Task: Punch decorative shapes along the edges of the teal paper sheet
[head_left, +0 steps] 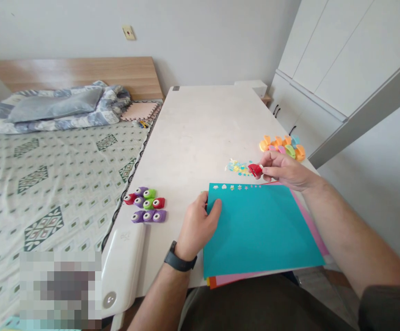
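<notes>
Red punch (pixel 255 169), pinched in the right hand (pixel 279 168) just beyond the teal sheet (pixel 261 230) (probably bendy, left edge clasped by the left hand (pixel 201 225)), is likely light, stiff, best held by its sides.

A: Sheet (pixel 261 230) finish?
B: Paper, smooth, matt.
A: Punch (pixel 255 169)?
B: Red plastic, glossy. Purple punches (pixel 159 215): plastic too, shiny.
A: Table (pixel 200 133)?
B: Smooth top, soft sheen; can't tell the material.
A: Case (pixel 124 262)?
B: White plastic by the look, glossy. Button (pixel 109 299) reads as metal.
A: Headboard (pixel 79 73)?
B: Wood grain, smooth, slight sheen.
A: Bedsheet (pixel 79 174), pillow (pixel 58 105)?
B: Both cloth; bedsheet matt, creased.
</notes>
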The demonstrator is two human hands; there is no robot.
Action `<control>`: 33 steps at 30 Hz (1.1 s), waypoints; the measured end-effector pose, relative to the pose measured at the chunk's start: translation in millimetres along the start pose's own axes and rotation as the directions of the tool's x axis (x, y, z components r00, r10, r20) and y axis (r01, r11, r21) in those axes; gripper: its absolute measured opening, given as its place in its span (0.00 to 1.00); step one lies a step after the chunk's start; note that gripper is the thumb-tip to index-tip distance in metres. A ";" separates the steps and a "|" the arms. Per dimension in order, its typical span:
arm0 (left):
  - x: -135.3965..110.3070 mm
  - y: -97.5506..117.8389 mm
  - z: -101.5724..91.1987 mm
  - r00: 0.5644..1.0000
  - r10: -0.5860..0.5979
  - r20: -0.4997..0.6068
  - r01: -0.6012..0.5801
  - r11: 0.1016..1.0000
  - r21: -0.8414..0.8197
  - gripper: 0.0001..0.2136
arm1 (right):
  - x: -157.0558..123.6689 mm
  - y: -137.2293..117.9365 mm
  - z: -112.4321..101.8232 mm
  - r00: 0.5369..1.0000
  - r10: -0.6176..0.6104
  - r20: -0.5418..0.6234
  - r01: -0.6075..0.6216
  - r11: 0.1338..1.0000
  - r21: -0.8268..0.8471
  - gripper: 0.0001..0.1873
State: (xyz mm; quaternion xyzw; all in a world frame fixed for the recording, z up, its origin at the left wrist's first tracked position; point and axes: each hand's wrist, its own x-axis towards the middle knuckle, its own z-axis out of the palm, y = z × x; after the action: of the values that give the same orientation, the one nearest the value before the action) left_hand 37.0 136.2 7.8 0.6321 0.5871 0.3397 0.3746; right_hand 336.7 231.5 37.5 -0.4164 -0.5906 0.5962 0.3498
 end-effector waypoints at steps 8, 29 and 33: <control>1.2 0.5 0.1 0.999 -0.041 0.021 0.041 0.999 -0.035 0.11 | -14.3 23.2 -11.4 0.998 0.044 0.038 -0.048 0.992 0.118 0.24; -0.1 2.1 -1.1 0.997 -0.077 -0.010 0.076 0.996 -0.041 0.12 | -15.6 38.4 -37.7 0.986 0.131 0.105 -0.103 0.967 -0.233 0.25; 0.1 4.2 -1.8 0.997 -0.069 -0.035 0.069 0.998 0.007 0.12 | -16.8 35.8 -38.2 0.986 0.121 0.113 -0.075 0.935 -0.346 0.24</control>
State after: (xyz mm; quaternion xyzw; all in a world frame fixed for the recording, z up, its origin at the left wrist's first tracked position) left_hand 37.5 136.3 12.4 0.6070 0.6164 0.3352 0.3731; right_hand 381.0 230.0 4.9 -0.4590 -0.6852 0.5282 0.2021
